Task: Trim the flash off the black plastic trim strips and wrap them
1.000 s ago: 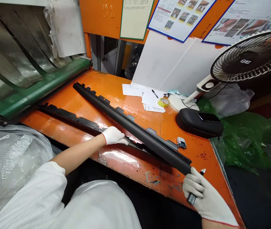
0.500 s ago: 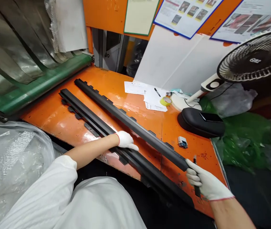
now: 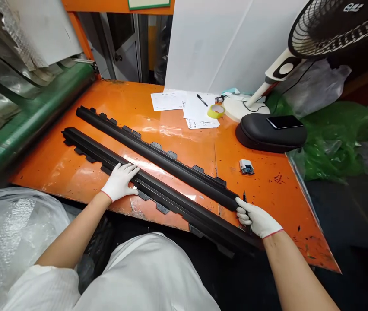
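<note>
Though tabbed, long straight black strips (image 3: 158, 158)

You've got two long black strips (image 3: 158, 158) nearer you than your one fan (image 3: 283, 67). Left hand (image 3: 121, 181) plus right hand (image 3: 255, 218), so two gloved ones, and one cutter (image 3: 245, 198), all on your side of the fan too. Left of it: one yellow tape roll (image 3: 215, 115), one pen (image 3: 202, 100), and maybe three papers (image 3: 167, 102), they overlap so can't swear to it. In front of it: one black case (image 3: 268, 137), one phone (image 3: 284, 122), one small box (image 3: 245, 164).
</note>
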Available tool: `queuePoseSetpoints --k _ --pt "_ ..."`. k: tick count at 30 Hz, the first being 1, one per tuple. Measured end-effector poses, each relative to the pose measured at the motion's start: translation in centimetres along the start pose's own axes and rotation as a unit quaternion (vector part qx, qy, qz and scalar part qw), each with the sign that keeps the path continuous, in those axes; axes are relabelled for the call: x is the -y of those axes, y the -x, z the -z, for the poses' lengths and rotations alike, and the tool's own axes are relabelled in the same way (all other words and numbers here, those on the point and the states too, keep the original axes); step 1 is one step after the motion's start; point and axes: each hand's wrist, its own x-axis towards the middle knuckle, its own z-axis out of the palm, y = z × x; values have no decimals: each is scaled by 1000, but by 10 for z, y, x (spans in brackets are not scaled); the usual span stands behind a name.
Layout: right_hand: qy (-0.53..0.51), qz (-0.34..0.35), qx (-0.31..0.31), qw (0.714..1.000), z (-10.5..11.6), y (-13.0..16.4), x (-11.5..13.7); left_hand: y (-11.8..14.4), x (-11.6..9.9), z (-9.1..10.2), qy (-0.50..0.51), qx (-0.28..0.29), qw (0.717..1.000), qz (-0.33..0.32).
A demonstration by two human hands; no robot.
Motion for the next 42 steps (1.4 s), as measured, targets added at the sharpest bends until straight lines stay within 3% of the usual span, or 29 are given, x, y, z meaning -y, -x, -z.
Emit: queuePoseSetpoints --k 6,9,12,15,22,27,31,37,42 --pt "-7 -13 -28 1000 -3 3 6 -75 -12 23 -84 200 974 -58" --pt "-7 -11 -30 999 -2 4 7 -93 -17 26 -129 225 963 -78" --pt "4 2 -17 1000 3 3 6 -88 -18 26 -131 194 967 -99" --pt "42 27 -2 999 7 0 4 -69 -19 28 -118 128 978 -114" --pt "104 11 10 994 10 2 4 -27 -24 26 -81 24 993 -83" --pt "101 15 44 994 11 18 -3 -14 -22 23 -76 -10 994 -82" --pt "53 -27 61 996 7 40 -11 -8 -21 21 -83 -28 992 -91" --pt "61 -32 32 997 9 67 -5 4 -4 4 -83 -91 989 -83" --pt "112 -7 77 991 24 84 8 3 5 -16 -79 -172 981 -50"
